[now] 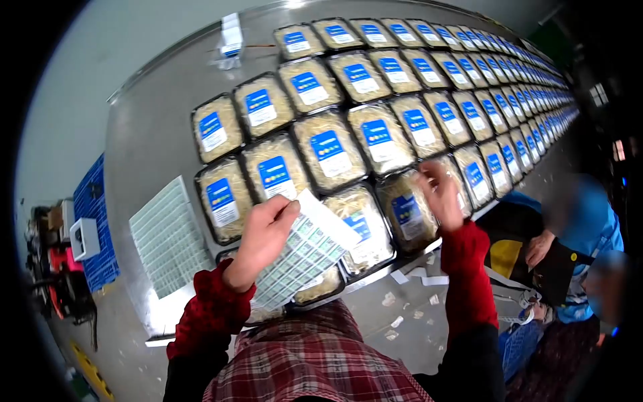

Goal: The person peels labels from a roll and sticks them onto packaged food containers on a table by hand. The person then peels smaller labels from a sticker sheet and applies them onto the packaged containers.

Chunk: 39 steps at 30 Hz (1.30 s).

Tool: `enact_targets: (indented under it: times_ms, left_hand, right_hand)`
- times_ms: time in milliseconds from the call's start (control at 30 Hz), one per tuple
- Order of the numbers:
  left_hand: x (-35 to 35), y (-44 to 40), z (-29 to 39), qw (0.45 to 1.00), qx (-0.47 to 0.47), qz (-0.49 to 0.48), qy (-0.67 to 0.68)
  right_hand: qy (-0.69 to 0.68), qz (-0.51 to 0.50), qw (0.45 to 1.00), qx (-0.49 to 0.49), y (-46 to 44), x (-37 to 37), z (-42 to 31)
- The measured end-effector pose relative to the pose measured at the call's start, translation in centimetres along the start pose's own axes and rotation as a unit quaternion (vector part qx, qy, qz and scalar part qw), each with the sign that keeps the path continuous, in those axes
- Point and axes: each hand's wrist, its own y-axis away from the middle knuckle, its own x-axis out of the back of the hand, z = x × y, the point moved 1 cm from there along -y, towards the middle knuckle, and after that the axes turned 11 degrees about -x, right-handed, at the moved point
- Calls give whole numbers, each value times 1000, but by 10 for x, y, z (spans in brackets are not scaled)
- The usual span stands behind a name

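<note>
My left hand [263,236] is closed on the upper edge of a sticker sheet [303,258], with the thumb on top. Rows of small greenish labels cover most of this sheet, and one end is plain white. It hangs over the nearest food trays. My right hand [443,194] is above a film-covered tray [410,224] of pale shredded food, which bears a blue and white label. The right fingers are bent together and slightly blurred; whatever they hold is too small to make out.
Many similar packed trays [329,151] stand in rows across the metal table [157,107]. Another sticker sheet [167,234] lies at left. White strips [231,40] lie at the back. A seated person [583,234] is at right; paper scraps [395,321] litter the floor.
</note>
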Motion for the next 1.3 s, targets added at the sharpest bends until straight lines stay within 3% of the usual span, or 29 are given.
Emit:
enact_targets:
  times_ms: [33, 67, 100, 200, 267, 333, 400, 533, 600, 667, 733, 800, 867, 1000, 1033, 1067, 1167, 1300]
  left_hand:
    - [4, 4, 4, 1000, 4, 7, -5]
    - [7, 6, 11, 999, -1, 24, 28]
    - [14, 7, 16, 997, -8, 40, 61]
    - [44, 24, 20, 998, -12, 41, 42]
    - [60, 39, 18, 992, 34, 30, 115]
    - [69, 49, 27, 974, -127, 112, 150]
    - [88, 61, 21, 973, -123, 109, 161]
    - [116, 81, 17, 961, -154, 175, 149]
    - [131, 92, 15, 967, -182, 155, 87]
    - [145, 99, 10, 968, -169, 167, 76]
    - [159, 101, 6, 956, -268, 117, 27]
    - [171, 105, 9, 957, -271, 99, -18]
    - [179, 114, 12, 977, -190, 89, 35]
    - [196, 122, 16, 975, -200, 96, 20]
    - [199, 123, 17, 975, -204, 89, 2]
    - [201, 123, 17, 975, -206, 81, -16]
    - [199, 120, 11, 974, -212, 65, -45]
    - [200, 118, 4, 970, -226, 79, -36]
  right_hand:
    - [-208, -154, 965, -32, 33, -32, -37]
    - [-248, -242, 938, 31, 65, -58, -70]
    - [-226, -267, 937, 2, 89, -72, -97]
    - [-399, -235, 884, -61, 99, -109, -116]
    - [-479, -235, 837, -117, 100, -127, -120]
    - [-441, -250, 854, -120, 109, -145, -122]
    - [-408, -267, 862, -140, 124, -153, -143]
    - [-413, -267, 869, -61, 150, -169, -174]
    - [-273, -294, 915, -39, 152, -175, -171]
    - [-277, -304, 911, -36, 154, -182, -178]
    - [-206, -286, 935, 38, 156, -186, -188]
    - [-194, -294, 934, 55, 156, -191, -191]
    - [-167, -335, 916, 144, 154, -199, -192]
    - [-121, -407, 898, 111, 158, -203, -205]
    - [-123, -345, 909, 199, 155, -207, -210]
    - [-136, -288, 930, 183, 158, -208, -223]
    - [-168, -292, 924, 181, 155, -217, -245]
    - [-99, -274, 930, 225, 155, -237, -244]
